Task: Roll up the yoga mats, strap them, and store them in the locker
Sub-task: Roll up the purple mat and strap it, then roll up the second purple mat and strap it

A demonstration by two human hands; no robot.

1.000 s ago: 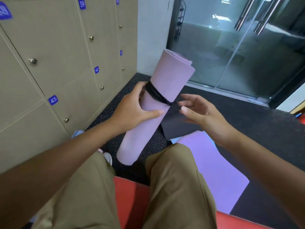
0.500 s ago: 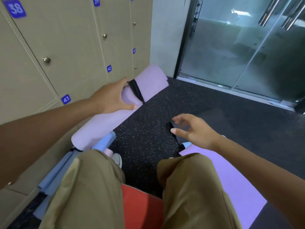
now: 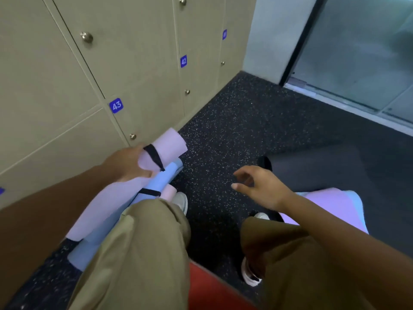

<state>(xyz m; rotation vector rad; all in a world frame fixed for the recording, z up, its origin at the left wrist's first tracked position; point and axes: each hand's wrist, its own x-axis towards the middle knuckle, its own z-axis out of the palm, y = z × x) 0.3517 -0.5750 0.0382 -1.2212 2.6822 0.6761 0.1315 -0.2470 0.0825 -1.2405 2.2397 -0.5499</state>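
Centrally, at left of frame, the left hand (image 3: pixel 128 163) grips the rolled lilac foam yoga mat (image 3: pixel 143 175) just below its black strap (image 3: pixel 154 156), laying it on a rolled pale-blue strapped mat (image 3: pixel 125 211) beside the beige metal lockers (image 3: pixel 67 86). The right hand (image 3: pixel 260 187) hovers released, fingers loosely curled, holding nothing, above the black speckled rubber floor (image 3: pixel 223 135). By judgement, the roll is light, soft and compressible; taking hold mid-length, near the strap, should keep it from unfurling. An unrolled lilac mat (image 3: pixel 324 209) lies flat at right. Locker doors, numbered 42 and 43, appear closed; frosted glass doors (image 3: pixel 357 52) fill the upper right.
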